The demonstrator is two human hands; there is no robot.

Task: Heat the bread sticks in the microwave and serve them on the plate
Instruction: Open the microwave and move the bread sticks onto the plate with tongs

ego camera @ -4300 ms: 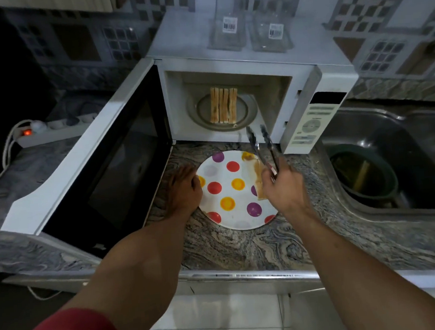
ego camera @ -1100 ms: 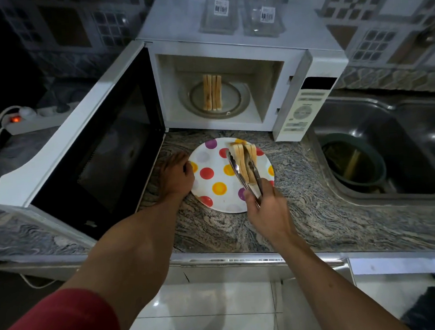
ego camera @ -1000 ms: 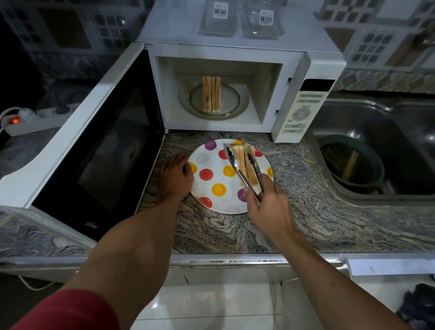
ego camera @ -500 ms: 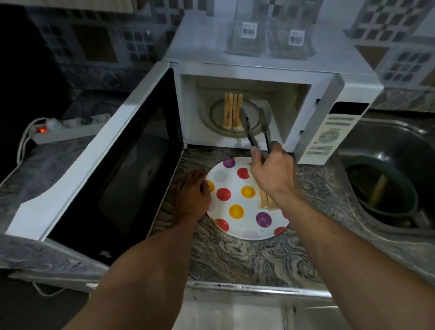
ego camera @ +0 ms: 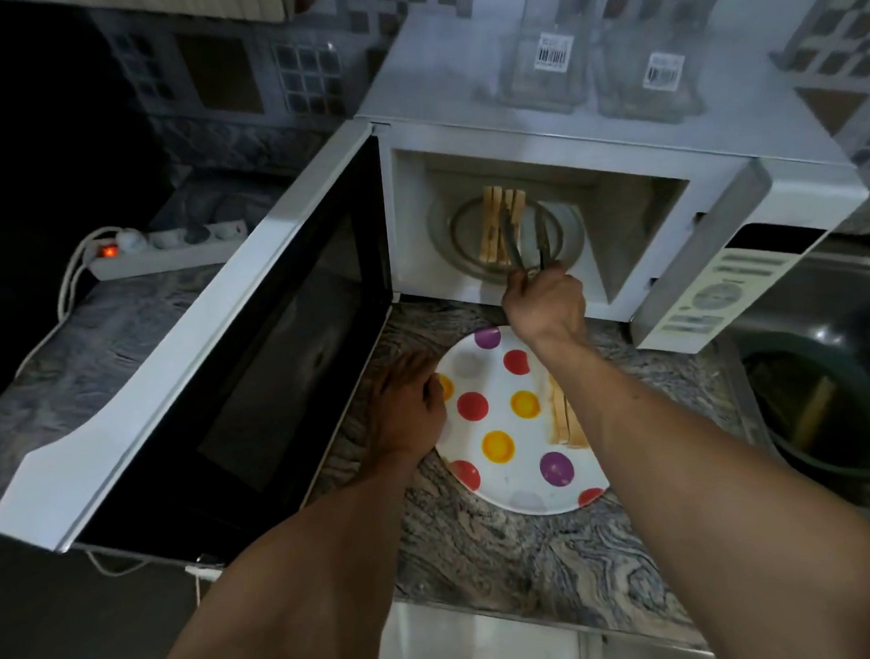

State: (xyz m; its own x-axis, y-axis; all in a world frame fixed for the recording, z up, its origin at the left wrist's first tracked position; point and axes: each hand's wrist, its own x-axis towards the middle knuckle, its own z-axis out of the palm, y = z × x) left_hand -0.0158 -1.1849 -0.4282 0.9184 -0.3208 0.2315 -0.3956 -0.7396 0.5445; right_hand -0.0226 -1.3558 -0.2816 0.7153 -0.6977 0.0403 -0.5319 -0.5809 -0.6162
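Plainly, the door [ego camera: 207, 345] of the microwave [ego camera: 614, 126] stands swung wide to the left. Beside its lower edge the left hand [ego camera: 410, 405] lies on the tabletop [ego camera: 515, 550] with loosely bent fingers, touching the rim of the plate [ego camera: 505, 478] and gripping nothing. On the plate's right part lie served sticks [ego camera: 562, 418], partly hidden by the right forearm. Above, the right hand [ego camera: 544, 301] grips the tongs [ego camera: 527, 240], whose tips reach into the oven and stand a little apart, just at the right edge of the remaining sticks [ego camera: 500, 224] on the turntable [ego camera: 565, 227]. Whether a tip already touches bread I cannot tell.

The sticks look light, dry and stiff, toasted strips that would likely snap or crumble under a hard squeeze, and they may be hot. I judge the best hold to be across the middle of one stick's length, so it balances, with light pressure only. Since they lie side by side and touching, the rightmost one seems easiest to take first; a tip could slide between it and its neighbour. The plate looks smooth and may slide, hence the steadying hand.
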